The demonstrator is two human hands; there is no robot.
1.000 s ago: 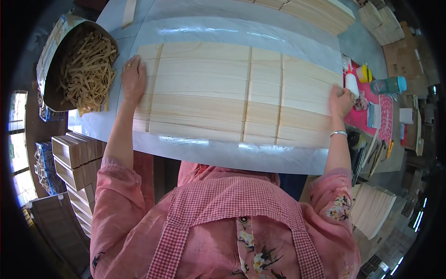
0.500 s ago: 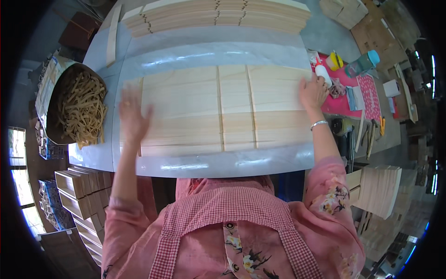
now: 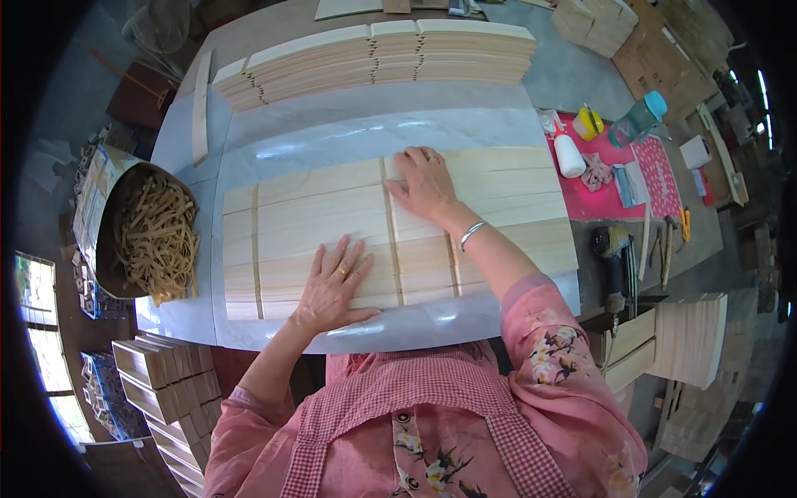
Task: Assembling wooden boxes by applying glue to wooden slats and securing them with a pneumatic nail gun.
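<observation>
A wide pale wooden panel [image 3: 324, 216] with cross grooves lies flat on the grey-white tabletop before me. My left hand [image 3: 334, 289] rests on its near part, left of the middle groove, fingers spread and palm down. Farther off, my right hand [image 3: 425, 184] lies on the panel just right of that same groove. Its fingers reach the far edge and its thumb stands apart, beside the groove. Neither hand has anything in its grasp.
Behind the panel stands a stack of similar grooved wooden panels [image 3: 332, 62]. A basin of tan strips [image 3: 158, 232] sits at the left. A white glue bottle [image 3: 569, 156], a yellow tub [image 3: 588, 124] and a teal bottle [image 3: 638, 120] stand at the right, near a power tool [image 3: 613, 266].
Both hands have come inward from the panel's two ends onto its middle. The left moved right and nearer; the right moved left. The panel sits lower in view, and the camera view has shifted.
</observation>
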